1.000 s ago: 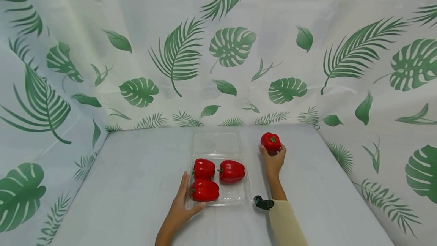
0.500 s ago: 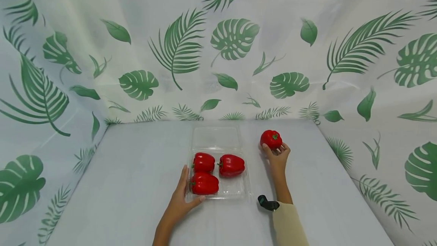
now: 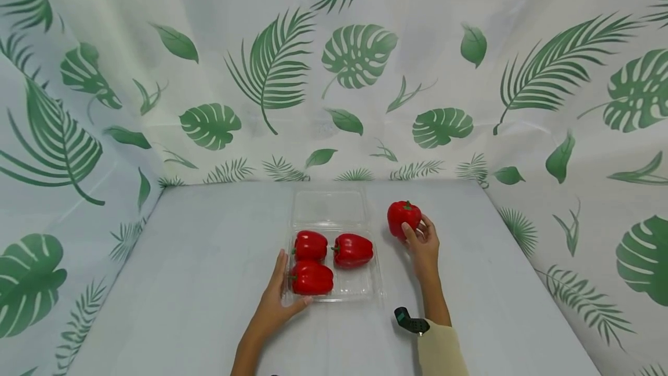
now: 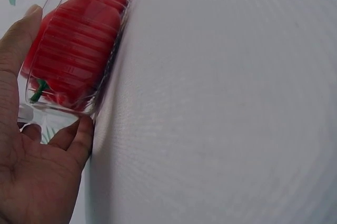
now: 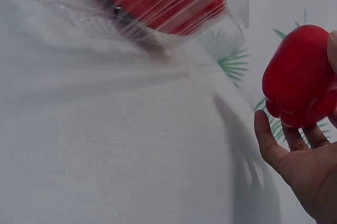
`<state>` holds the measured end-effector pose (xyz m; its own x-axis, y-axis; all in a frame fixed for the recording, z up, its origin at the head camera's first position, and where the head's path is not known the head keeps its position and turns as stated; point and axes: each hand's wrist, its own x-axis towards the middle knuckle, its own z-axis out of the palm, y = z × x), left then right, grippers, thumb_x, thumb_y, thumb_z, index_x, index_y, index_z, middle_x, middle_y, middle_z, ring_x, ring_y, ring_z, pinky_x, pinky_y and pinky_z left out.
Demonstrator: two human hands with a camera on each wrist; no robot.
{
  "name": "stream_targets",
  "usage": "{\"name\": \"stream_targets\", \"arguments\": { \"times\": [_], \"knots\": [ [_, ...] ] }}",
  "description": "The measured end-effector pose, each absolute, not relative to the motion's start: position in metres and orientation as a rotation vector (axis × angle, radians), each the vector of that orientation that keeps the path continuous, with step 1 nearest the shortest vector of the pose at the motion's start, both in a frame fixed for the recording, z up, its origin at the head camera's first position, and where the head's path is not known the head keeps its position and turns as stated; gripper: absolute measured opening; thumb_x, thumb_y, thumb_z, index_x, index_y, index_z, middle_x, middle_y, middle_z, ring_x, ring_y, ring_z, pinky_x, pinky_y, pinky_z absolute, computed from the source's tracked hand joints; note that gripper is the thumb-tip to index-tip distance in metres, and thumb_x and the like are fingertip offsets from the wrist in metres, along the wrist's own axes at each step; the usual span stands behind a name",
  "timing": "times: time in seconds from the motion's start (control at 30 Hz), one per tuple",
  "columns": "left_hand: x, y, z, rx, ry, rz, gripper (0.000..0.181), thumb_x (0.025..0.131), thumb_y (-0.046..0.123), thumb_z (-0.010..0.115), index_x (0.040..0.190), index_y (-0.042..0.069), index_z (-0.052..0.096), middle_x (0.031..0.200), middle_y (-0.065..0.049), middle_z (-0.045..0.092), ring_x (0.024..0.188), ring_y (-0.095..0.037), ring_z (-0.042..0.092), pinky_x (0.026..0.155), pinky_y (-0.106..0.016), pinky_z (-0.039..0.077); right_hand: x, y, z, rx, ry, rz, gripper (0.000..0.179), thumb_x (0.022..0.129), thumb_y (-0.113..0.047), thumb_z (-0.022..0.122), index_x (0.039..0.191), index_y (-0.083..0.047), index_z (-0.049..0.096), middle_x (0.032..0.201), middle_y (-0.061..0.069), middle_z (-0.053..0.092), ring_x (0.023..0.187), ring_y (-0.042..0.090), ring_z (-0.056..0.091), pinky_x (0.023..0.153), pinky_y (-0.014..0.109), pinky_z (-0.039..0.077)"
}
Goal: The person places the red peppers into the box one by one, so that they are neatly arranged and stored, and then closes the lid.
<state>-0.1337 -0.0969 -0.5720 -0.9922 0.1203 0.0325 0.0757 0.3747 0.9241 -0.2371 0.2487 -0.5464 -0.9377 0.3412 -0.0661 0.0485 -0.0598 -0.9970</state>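
White counter (image 3: 219,260) on my head feed, so going left to right: first up is the left hand (image 3: 272,303). Its fingers lie stretched along the left side of the clear plastic box (image 3: 359,290), thumb out by the front edge, nothing clenched. My guess is it's there to steady the box, since thin plastic probably skates around easily.

Against that side are two red peppers, a back one (image 3: 311,246) and a front one (image 3: 312,278), both lying down with stems pointing left. Probably sideways because that keeps them low and snug. Behind them the lid (image 3: 330,206) lies folded back, which I'd say leaves the box reachable from above. Next over in the box is a third pepper (image 3: 353,250), also on its side, stem toward the other two.

Then, outside the box to the right, a fourth pepper (image 3: 400,219), grasped in the fingers of the right hand (image 3: 427,248). Thumb's on the near face, the rest come round the right side, and my right wrist feed shows fingertips by the lobed end. Makes sense to me: something that round and slick likely wants support from below. Looks lifted off the counter, stem up.
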Motion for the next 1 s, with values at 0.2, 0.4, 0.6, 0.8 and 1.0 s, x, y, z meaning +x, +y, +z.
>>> {"name": "stream_targets", "arguments": {
  "times": [0.2, 0.4, 0.6, 0.8, 1.0],
  "knots": [
    [-0.132, -0.096, -0.572, 0.144, 2.569, 1.704, 0.113, 0.074, 0.049, 0.080, 0.158, 0.027, 0.009, 0.165, 0.008, 0.008, 0.152, -0.025, 0.014, 0.114, -0.047, 0.033, -0.227, 0.244, -0.548, -0.408, -2.009, 2.114, 0.071, 0.088, -0.035, 0.071, 0.148, -0.024, 0.036, 0.137, 0.004, 0.045, 0.127, 0.019, 0.047, 0.085, 0.019, 0.056],
    [-0.132, -0.096, -0.573, 0.146, 2.581, 1.706, 0.112, 0.074, 0.049, 0.080, 0.158, 0.026, 0.010, 0.165, 0.007, 0.009, 0.152, -0.025, 0.014, 0.114, -0.047, 0.033, -0.217, 0.240, -0.546, -0.289, -2.021, 2.087, 0.068, 0.090, -0.033, 0.070, 0.148, -0.026, 0.035, 0.134, 0.002, 0.045, 0.127, 0.017, 0.049, 0.082, 0.017, 0.057],
    [-0.132, -0.096, -0.571, 0.147, 2.578, 1.711, 0.111, 0.074, 0.049, 0.080, 0.158, 0.027, 0.010, 0.165, 0.008, 0.008, 0.152, -0.025, 0.014, 0.114, -0.047, 0.032, -0.206, 0.235, -0.538, -0.134, -2.041, 2.099, 0.060, 0.094, -0.021, 0.065, 0.148, -0.023, 0.038, 0.130, 0.001, 0.048, 0.122, 0.012, 0.053, 0.082, 0.019, 0.058],
    [-0.132, -0.096, -0.571, 0.140, 2.576, 1.712, 0.112, 0.074, 0.049, 0.081, 0.158, 0.028, 0.010, 0.165, 0.007, 0.009, 0.152, -0.026, 0.015, 0.113, -0.048, 0.034, -0.195, 0.228, -0.530, 0.100, -2.172, 1.983, 0.062, 0.093, -0.012, 0.065, 0.148, -0.018, 0.040, 0.135, 0.001, 0.050, 0.122, 0.009, 0.052, 0.086, 0.017, 0.056],
    [-0.132, -0.096, -0.572, 0.131, 2.570, 1.710, 0.112, 0.074, 0.050, 0.080, 0.158, 0.028, 0.009, 0.165, 0.007, 0.008, 0.152, -0.027, 0.015, 0.114, -0.048, 0.033, -0.186, 0.221, -0.522, 0.314, -2.267, 1.897, 0.064, 0.087, -0.006, 0.070, 0.145, -0.014, 0.044, 0.137, 0.005, 0.054, 0.118, 0.003, 0.054, 0.090, 0.018, 0.055]
  ]
}}
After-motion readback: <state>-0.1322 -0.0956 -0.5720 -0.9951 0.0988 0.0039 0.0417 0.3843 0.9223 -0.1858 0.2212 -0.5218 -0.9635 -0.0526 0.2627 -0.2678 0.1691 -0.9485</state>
